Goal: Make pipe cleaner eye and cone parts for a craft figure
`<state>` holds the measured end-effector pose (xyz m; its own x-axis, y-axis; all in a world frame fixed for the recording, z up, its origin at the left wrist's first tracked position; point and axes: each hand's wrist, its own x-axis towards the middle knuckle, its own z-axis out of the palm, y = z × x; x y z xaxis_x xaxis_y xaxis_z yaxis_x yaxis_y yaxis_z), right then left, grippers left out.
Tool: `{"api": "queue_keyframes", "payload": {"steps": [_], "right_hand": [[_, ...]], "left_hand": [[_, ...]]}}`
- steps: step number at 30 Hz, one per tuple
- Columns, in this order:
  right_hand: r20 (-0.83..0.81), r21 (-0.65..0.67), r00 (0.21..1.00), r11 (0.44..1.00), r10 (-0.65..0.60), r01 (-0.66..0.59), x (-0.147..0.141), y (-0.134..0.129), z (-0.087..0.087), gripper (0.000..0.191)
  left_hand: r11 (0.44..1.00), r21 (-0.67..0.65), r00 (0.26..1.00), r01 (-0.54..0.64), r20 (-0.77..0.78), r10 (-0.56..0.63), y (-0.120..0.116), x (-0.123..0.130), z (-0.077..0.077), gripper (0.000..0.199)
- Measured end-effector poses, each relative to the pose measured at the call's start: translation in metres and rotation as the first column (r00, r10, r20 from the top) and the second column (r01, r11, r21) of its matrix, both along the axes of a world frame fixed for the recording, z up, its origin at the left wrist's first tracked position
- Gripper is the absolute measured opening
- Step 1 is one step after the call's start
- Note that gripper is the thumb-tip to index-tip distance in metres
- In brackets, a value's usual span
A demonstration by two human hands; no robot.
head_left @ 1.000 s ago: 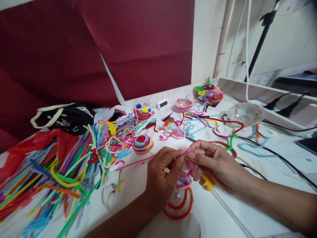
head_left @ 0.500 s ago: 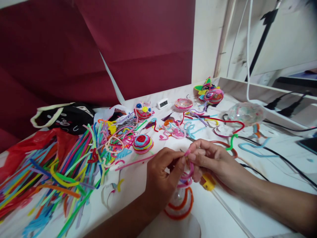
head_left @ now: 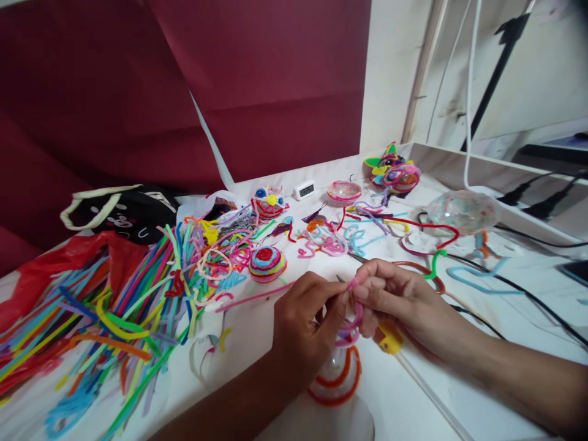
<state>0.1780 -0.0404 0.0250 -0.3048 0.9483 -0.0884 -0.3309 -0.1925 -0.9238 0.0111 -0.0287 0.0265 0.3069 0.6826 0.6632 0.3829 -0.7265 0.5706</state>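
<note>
My left hand and my right hand meet at the middle of the table, fingertips pinched on a pink pipe cleaner that curls down in a loop. Its long straight end sticks out to the left behind my left hand. Just below my hands stands a clear plastic piece ringed with orange pipe cleaner, its upper part hidden by my fingers. The tips of a pair of scissors show behind my right hand. A yellow glue-gun-like tip with a clear stick lies under my right wrist.
A heap of coloured pipe cleaners spreads on the left beside a black bag. Striped ball, decorated ball, small clock and clear bowl stand behind. Black cables cross on the right.
The view has shifted slightly, so things sit a little further right. Both hands keep their pinch on the pink pipe cleaner, with hardly any movement.
</note>
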Motion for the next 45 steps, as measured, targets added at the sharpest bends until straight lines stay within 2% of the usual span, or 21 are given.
{"api": "queue_keyframes", "payload": {"steps": [8, 14, 19, 29, 36, 45], "right_hand": [[0.013, 0.028, 1.000, 0.999, 0.021, -0.021, 0.0005, -0.0012, -0.0004, 0.013], [0.034, 0.018, 0.999, 0.999, 0.027, -0.027, 0.0013, -0.0003, 0.0004, 0.013], [0.023, 0.028, 0.999, 0.999, 0.026, -0.027, 0.0026, -0.0007, -0.0010, 0.011], [0.072, 0.100, 0.997, 0.994, 0.036, -0.043, 0.0047, -0.0031, -0.0018, 0.009], [0.185, 0.135, 0.983, 0.991, -0.007, -0.018, 0.0058, -0.0055, 0.0002, 0.012], [0.238, 0.158, 0.970, 0.987, -0.056, 0.019, 0.0027, -0.0065, 0.0046, 0.017]], "left_hand": [[0.995, 0.095, 1.000, -0.005, -0.018, 0.006, -0.0002, -0.0014, 0.0015, 0.015], [0.974, 0.228, 0.999, -0.008, -0.038, 0.018, 0.0005, -0.0013, 0.0003, 0.016], [0.962, 0.273, 0.997, 0.008, -0.079, 0.014, 0.0014, -0.0038, -0.0017, 0.019], [0.883, 0.468, 0.981, -0.019, -0.162, 0.107, 0.0010, -0.0062, 0.0013, 0.018], [0.860, 0.510, 0.977, -0.006, -0.182, 0.115, 0.0004, -0.0092, 0.0027, 0.018], [0.862, 0.507, 0.977, -0.023, -0.170, 0.126, 0.0005, -0.0077, 0.0014, 0.017]]}}
